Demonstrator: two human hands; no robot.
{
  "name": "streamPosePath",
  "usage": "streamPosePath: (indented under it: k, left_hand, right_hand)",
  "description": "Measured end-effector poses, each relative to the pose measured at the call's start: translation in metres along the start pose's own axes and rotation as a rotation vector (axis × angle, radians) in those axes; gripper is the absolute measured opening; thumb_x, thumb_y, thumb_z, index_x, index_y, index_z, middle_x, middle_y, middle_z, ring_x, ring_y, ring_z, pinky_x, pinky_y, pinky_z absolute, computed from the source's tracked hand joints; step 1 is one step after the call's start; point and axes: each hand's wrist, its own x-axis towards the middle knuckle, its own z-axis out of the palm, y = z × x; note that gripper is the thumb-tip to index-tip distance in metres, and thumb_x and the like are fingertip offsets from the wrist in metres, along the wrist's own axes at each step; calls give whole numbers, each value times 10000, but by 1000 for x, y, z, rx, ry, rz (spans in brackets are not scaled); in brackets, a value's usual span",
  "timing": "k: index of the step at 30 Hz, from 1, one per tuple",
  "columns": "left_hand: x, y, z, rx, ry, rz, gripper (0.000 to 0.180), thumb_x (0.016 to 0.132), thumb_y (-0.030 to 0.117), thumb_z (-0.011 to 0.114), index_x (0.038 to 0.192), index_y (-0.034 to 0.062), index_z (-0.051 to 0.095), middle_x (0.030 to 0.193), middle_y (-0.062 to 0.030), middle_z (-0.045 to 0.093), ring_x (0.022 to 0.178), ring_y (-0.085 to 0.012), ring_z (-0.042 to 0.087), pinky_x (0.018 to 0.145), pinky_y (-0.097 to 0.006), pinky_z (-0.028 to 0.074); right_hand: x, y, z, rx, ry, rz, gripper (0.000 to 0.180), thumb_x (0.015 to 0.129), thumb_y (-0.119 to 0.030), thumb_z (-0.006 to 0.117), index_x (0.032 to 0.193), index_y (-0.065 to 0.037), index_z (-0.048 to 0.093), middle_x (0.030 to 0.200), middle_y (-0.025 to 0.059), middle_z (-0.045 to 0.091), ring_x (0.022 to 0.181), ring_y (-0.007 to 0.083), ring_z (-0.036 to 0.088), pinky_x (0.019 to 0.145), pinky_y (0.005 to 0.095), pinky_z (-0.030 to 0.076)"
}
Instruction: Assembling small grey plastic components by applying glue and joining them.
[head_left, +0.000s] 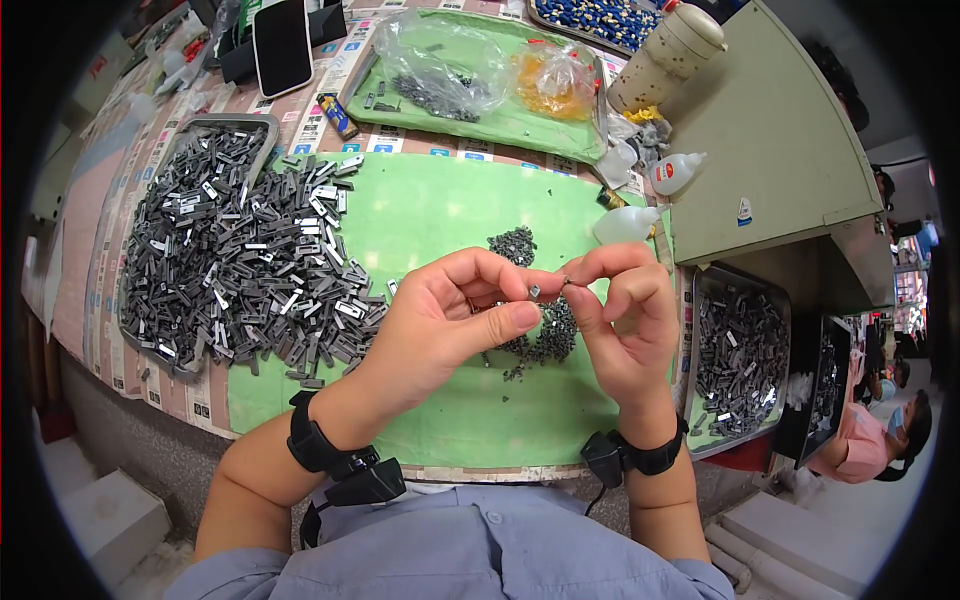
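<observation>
Over the green work mat [420,210], my two hands meet at the fingertips. Between the thumb and fingers of my left hand [430,315] sits a small grey metal part [534,292], its end showing. My right hand [632,325] pinches with thumb and forefinger close beside that part; whatever is in the pinch is too small to name. Beneath and behind the hands lies a heap of tiny dark metal pieces [558,338], partly hidden by them. A smaller heap of the same pieces [513,245] is just beyond.
Left stands a tray's heap of grey metal strips [270,255], spilling onto the mat. Farther back are a green-lined tray [460,130] with plastic bags, a phone [283,48] and a lighter [337,116]. Squeeze bottles [627,224], a cabinet [770,150] and another strip tray [740,350] stand right.
</observation>
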Motion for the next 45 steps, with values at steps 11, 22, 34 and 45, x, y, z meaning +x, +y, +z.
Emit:
streamPosePath:
  k: [11,22,34,45]
  left_hand:
    - [-1,-1,1,87,-18,8,112,864,7,639,919,31,545,1169,-173,604,1069,-188,594,927,-308,492]
    - [-7,-1,4,94,-33,-7,150,837,-31,661,938,27,567,999,-69,620,913,-122,608,780,-254,510]
    - [-8,-1,4,190,-15,54,147,826,-35,671,939,9,588,962,-57,619,876,-115,598,756,-246,502]
    - [-5,7,-1,834,-71,415,136,726,-47,712,818,6,627,783,-85,656,710,-173,636,640,-269,504]
  right_hand:
    - [4,-9,-7,-200,-113,-39,237,806,127,598,791,-37,428,903,126,575,745,173,565,629,272,477]
    - [2,-25,-1,-112,-126,-168,296,731,153,613,755,-55,403,868,134,568,721,201,533,628,291,461]
    - [-2,-23,4,-139,-110,-120,309,710,166,610,755,-61,405,861,117,569,703,202,505,629,280,436]
    - [-4,-17,0,124,-180,122,310,794,129,601,801,-83,375,908,98,509,766,140,490,666,254,449]
